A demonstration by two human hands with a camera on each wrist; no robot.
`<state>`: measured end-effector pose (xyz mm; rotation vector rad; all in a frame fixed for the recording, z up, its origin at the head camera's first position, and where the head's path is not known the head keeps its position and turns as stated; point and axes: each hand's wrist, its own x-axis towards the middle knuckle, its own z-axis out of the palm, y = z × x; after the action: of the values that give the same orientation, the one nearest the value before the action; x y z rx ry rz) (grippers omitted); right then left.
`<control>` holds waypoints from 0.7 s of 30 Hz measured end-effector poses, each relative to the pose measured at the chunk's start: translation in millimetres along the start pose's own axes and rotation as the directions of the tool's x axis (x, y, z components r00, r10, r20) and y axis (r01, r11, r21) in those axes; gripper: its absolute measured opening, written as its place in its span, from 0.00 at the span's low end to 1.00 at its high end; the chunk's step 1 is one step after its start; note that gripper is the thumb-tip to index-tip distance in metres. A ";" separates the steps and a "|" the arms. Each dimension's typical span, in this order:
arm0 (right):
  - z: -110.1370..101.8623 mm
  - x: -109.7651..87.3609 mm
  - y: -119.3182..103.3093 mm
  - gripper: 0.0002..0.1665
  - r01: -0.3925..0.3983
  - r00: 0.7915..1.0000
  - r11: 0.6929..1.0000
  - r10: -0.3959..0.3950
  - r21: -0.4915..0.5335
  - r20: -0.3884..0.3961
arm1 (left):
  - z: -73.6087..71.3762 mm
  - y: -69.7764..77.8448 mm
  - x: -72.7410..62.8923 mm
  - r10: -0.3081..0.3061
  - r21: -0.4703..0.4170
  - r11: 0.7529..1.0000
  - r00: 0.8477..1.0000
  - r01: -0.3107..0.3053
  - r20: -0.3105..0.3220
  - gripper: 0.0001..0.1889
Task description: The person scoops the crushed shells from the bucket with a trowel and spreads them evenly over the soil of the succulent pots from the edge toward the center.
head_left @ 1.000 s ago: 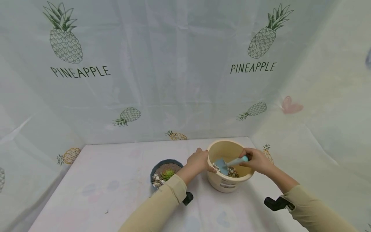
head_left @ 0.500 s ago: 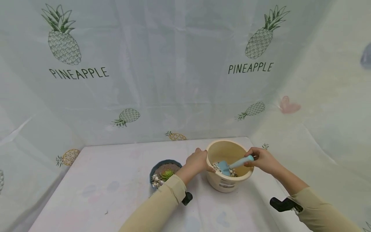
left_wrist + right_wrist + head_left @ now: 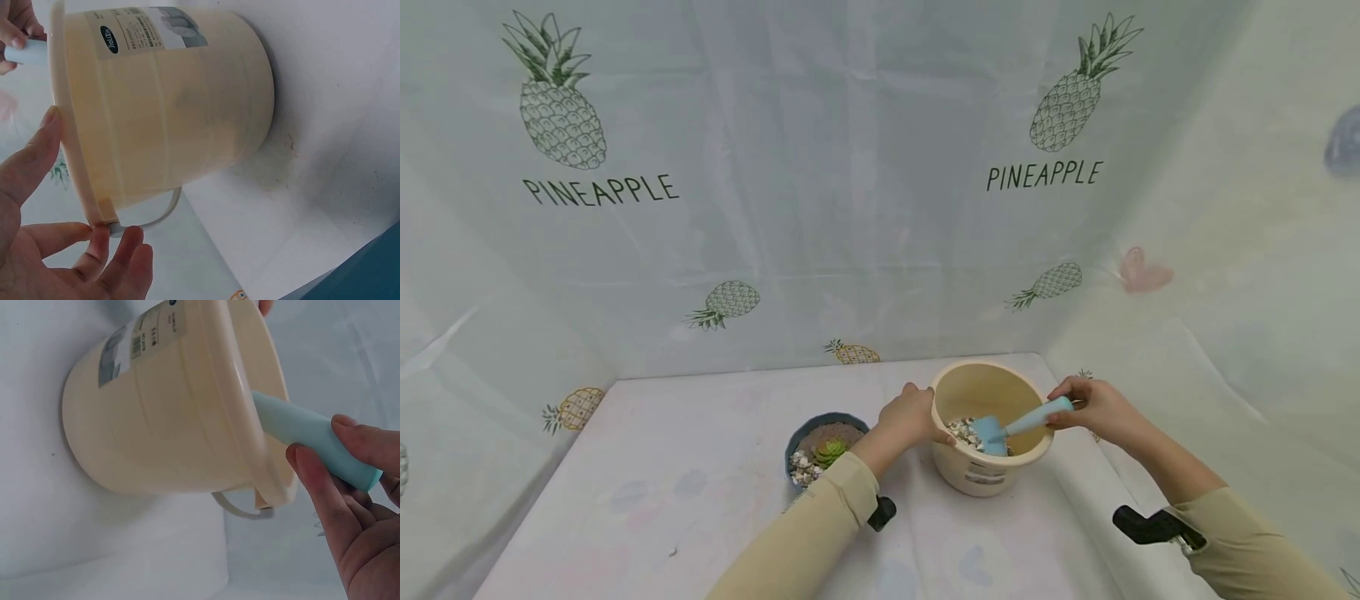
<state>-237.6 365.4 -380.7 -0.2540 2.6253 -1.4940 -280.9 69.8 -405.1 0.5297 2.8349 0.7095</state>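
A cream plastic bucket point(image 3: 970, 477) stands at the right of the table, with small pale pebbles point(image 3: 961, 430) inside. My left hand point(image 3: 910, 418) grips its left rim; in the left wrist view the thumb point(image 3: 39, 153) and fingers touch the rim near the bail's hinge. Between the thumb and fingers of my right hand point(image 3: 1101, 410) is the handle of a light blue toy shovel point(image 3: 1032, 417). Its blade lies over the pebbles inside the bucket, and the handle crosses the right rim. In the right wrist view only the shovel's handle point(image 3: 312, 439) shows.
Left of the bucket sits a dark blue bowl point(image 3: 792, 446) with brown soil, a green succulent point(image 3: 830, 452) and white pebbles, partly behind my left forearm. A tiny scrap point(image 3: 673, 552) lies on the white tablecloth. Pineapple-printed curtains point(image 3: 850, 208) enclose the table's back and sides.
My right hand has moved rightward with the shovel, whose blade has slid right across the pebbles and whose handle now reaches past the rim. The left hand stays on the bucket.
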 end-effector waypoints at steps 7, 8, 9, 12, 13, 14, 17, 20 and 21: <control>-6.4 -6.3 -2.4 0.19 0.001 1.000 0.999 -0.001 0.037 -0.005 | -1.8 0.7 -3.3 0.015 -0.011 1.000 1.000 -0.015 0.002 0.43; -6.9 -7.1 -2.3 0.19 0.003 1.000 0.999 -0.003 0.041 -0.008 | -1.8 0.6 -3.9 0.017 -0.018 1.000 1.000 -0.017 -0.001 0.43; -7.4 -7.7 -1.9 0.19 0.004 1.000 0.999 -0.003 0.046 -0.011 | -1.6 0.5 -4.4 0.020 -0.021 1.000 1.000 -0.020 -0.006 0.43; -8.1 -9.4 -0.7 0.19 0.002 1.000 0.998 -0.001 0.060 -0.019 | -1.3 0.8 -6.4 0.027 -0.037 0.999 0.999 -0.028 -0.020 0.41; -8.0 -9.4 -0.7 0.19 0.002 1.000 0.998 0.000 0.065 -0.020 | -1.7 0.7 -7.5 0.028 -0.044 0.999 0.999 -0.029 -0.023 0.41; -7.9 -9.5 -0.7 0.19 0.000 1.000 0.998 0.002 0.070 -0.021 | -2.2 0.6 -8.3 0.031 -0.049 0.998 0.999 -0.032 -0.027 0.39; -7.2 -9.7 -0.9 0.19 0.000 1.000 0.996 0.002 0.091 -0.020 | -4.6 -0.2 -11.2 0.032 -0.067 0.997 0.999 -0.033 -0.023 0.36; -6.2 -9.8 -1.2 0.18 0.008 1.000 0.993 -0.006 0.120 -0.015 | -8.2 -3.6 -14.3 0.047 -0.091 0.995 0.999 -0.048 -0.012 0.34; -5.9 -9.8 -1.2 0.18 0.011 1.000 0.992 -0.009 0.128 -0.014 | -9.7 -5.1 -15.6 0.053 -0.104 0.993 0.999 -0.053 -0.007 0.34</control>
<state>-229.0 371.7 -376.5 -0.2465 2.5289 -1.6651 -270.4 55.6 -397.9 0.5890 2.7785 0.8633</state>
